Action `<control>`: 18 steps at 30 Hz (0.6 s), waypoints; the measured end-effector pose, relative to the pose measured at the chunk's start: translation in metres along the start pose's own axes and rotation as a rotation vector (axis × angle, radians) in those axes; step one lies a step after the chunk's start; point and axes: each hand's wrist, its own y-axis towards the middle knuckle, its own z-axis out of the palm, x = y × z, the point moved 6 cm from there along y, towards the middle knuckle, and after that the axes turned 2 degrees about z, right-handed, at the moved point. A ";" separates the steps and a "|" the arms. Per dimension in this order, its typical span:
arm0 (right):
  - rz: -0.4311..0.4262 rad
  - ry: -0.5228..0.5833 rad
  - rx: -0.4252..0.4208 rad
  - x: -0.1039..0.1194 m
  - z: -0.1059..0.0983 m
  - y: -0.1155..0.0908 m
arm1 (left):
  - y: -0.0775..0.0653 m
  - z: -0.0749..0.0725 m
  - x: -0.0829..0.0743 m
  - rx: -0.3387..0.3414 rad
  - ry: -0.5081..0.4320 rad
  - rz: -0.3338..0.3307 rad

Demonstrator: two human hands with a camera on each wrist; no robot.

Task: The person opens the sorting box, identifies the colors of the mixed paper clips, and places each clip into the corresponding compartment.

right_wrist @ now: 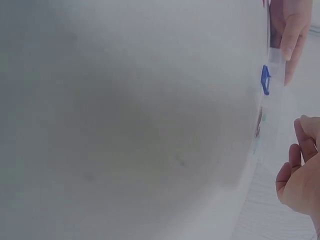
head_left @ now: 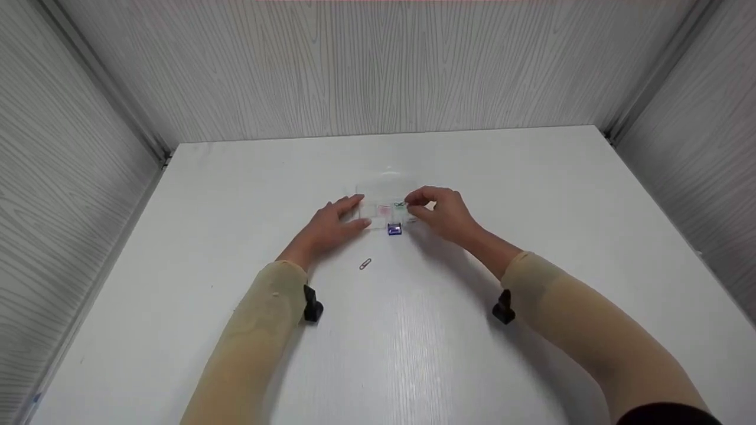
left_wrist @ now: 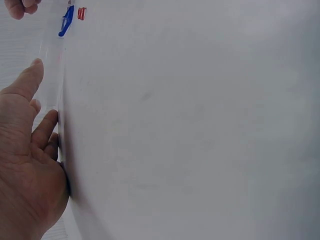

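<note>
A clear plastic box (head_left: 373, 224) with small compartments lies mid-table, its transparent lid (head_left: 387, 188) folded back. My left hand (head_left: 331, 227) grips the box's left end, thumb at the front and fingers farther back. Over the right end, my right hand (head_left: 446, 215) pinches a small green paper clip (head_left: 399, 204) between thumb and index finger. Pink pieces (head_left: 384, 210) show in a middle compartment. A blue clasp-like piece (head_left: 394, 229) sits at the front edge of the box. In front of the box lies a reddish paper clip (head_left: 365, 264).
The white table (head_left: 207, 330) stretches out around the box. Grey wood-grain panels (head_left: 378, 71) stand behind it and at both sides. Small black camera mounts are strapped over the beige sleeves (head_left: 260, 330) at each wrist.
</note>
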 end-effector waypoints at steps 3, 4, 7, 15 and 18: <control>-0.027 0.010 0.029 0.008 0.009 -0.005 | 0.000 0.000 0.001 -0.001 0.004 -0.001; -0.040 0.015 0.042 0.012 0.013 -0.006 | 0.000 0.000 0.001 -0.002 0.005 -0.001; -0.088 0.026 0.082 0.020 0.024 -0.011 | -0.001 -0.001 0.001 -0.004 0.002 0.012; -0.138 0.077 0.218 0.031 0.053 -0.024 | -0.001 -0.001 -0.001 -0.007 0.009 0.025; -0.147 0.088 0.271 0.031 0.062 -0.027 | -0.002 -0.001 -0.002 -0.010 0.014 0.031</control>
